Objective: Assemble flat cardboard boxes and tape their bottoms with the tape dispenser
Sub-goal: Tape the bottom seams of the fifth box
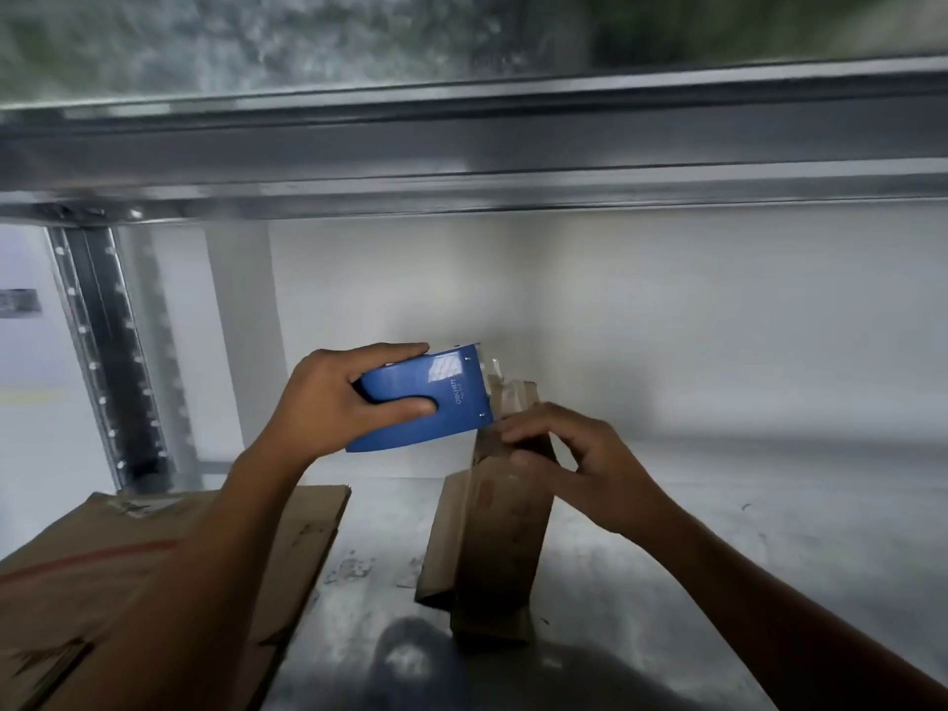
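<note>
The work sits on a galvanised metal shelf [718, 531], under the next shelf's steel beam [461, 146], with a perforated upright post [107, 351] at the left. A stack of flattened cardboard [128, 556] lies on the shelf's near left, well apart from the piece in hand and not yet opened up. Right of centre a small, narrow cardboard box [487, 531] stands on end on the shelf. Its long axis is close to vertical and leans a little, so the upper end tips away from the viewer; that raised end looks like the bottom being closed. The blue tape dispenser [431, 397] is held just left of this end, its long axis near level and rising slightly to the right, its mouth pointing right at the flaps. The left hand [333, 397] grasps the dispenser's rear, fingers over the top and thumb wrapped underneath. The right hand [569, 454] pinches the box's upper part from the right, fingertips on the flaps just below the dispenser's mouth. A short run of clear tape [495, 372] appears to bridge the mouth and the box's top edge, though motion blur keeps this uncertain. I judge the step to be taping this box's bottom seam. The next move probably calls for drawing the dispenser along the seam while the right hand keeps the flaps shut, then tearing the tape on the blade.
</note>
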The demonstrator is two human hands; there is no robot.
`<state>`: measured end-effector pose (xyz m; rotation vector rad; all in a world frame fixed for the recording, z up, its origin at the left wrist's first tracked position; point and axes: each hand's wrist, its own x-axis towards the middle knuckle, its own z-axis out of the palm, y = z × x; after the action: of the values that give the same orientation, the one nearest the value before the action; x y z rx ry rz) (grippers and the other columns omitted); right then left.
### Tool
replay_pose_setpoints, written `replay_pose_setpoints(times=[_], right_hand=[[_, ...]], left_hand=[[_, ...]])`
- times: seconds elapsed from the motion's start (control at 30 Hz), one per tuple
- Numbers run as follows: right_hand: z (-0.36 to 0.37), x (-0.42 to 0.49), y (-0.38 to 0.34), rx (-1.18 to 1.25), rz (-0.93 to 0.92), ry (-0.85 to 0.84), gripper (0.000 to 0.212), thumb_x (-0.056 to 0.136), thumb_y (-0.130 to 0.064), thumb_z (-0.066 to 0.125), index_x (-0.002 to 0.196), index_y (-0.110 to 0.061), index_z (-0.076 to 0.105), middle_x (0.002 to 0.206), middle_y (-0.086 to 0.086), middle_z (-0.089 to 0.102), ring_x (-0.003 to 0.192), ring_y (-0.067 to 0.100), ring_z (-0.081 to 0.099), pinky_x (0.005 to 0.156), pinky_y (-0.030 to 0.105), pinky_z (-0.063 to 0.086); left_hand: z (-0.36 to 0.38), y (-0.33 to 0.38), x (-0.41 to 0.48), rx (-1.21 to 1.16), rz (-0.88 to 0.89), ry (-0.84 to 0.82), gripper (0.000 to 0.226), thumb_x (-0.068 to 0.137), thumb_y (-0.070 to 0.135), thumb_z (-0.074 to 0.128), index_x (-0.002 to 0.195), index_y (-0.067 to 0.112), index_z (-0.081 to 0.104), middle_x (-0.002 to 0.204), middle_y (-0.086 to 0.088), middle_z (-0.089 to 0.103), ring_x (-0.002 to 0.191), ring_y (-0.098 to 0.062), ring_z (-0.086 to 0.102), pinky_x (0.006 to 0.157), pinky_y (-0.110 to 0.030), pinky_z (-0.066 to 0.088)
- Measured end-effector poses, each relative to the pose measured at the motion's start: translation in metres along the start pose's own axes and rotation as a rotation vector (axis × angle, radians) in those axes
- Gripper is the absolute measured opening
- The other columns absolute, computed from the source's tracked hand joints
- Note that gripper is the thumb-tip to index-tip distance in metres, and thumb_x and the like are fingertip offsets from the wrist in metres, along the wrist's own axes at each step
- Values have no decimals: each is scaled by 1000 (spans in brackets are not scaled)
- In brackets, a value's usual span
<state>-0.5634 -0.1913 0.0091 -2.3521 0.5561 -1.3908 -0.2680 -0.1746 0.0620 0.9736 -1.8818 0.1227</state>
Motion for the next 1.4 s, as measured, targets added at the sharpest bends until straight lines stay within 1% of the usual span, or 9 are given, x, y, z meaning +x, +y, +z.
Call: replay_pose_setpoints(times=[0.23,0.37,0.43,0.53,0.63,0.77,1.07,1.23,1.4], right_hand=[[19,8,-5,-22,-42,24,28,91,-31,63,104,-10,76,102,-5,65,101,18,63,87,24,50],[13,14,-8,193,123,177,13,97,-25,61,105,-21,71,100,-12,70,99,11,67,82,17,51],[8,24,-6,199,232,242,15,99,-22,61,110,-30,69,103,-13,70,103,10,66,88,23,54],[5,40,-5,134,353,184,18,98,-31,61,114,-37,66,105,-12,69,102,9,66,93,27,54],[11,51,-5,101,399,131,19,97,-37,63,115,-40,65,107,-20,68,98,-3,63,84,16,49],[14,61,-6,99,423,96,11,95,-36,65,105,-40,69,97,-24,70,92,-11,61,76,13,47],[16,67,-8,65,413,126,11,94,-22,67,87,-29,73,80,-12,71,79,1,65,72,20,49],[16,63,-13,63,413,187,14,96,-18,63,84,-20,71,76,-9,68,72,-2,63,62,8,47],[-14,57,-16,313,541,316,12,96,-12,65,87,-7,70,88,10,69,88,24,67,85,36,55]], left_hand=[[-8,-5,0,60,30,-30,60,72,66,79,125,41,67,114,18,72,94,-7,71,81,-37,61],[-8,-7,-2,29,32,-42,60,71,63,81,125,43,65,119,18,72,98,-5,71,84,-38,62],[-9,-8,-2,38,49,-52,63,70,65,78,127,42,66,119,17,72,98,-5,72,83,-36,62],[-8,-8,-3,44,66,-54,65,71,68,76,128,39,67,120,17,72,98,-3,71,84,-33,62],[-10,-7,-3,45,91,-56,67,72,71,74,129,36,67,121,16,72,99,-2,71,85,-31,62],[-11,-8,-2,47,94,-70,69,71,67,75,129,30,68,122,13,73,99,-4,72,86,-33,62],[-10,-5,0,61,75,-71,66,73,52,83,132,27,67,122,9,73,99,-11,72,87,-41,62],[-14,1,4,20,60,-86,63,71,51,81,129,37,63,122,15,71,100,-7,71,87,-34,62],[-43,4,9,60,66,-49,62,66,60,82,122,37,68,115,20,72,96,-5,73,85,-30,61]])
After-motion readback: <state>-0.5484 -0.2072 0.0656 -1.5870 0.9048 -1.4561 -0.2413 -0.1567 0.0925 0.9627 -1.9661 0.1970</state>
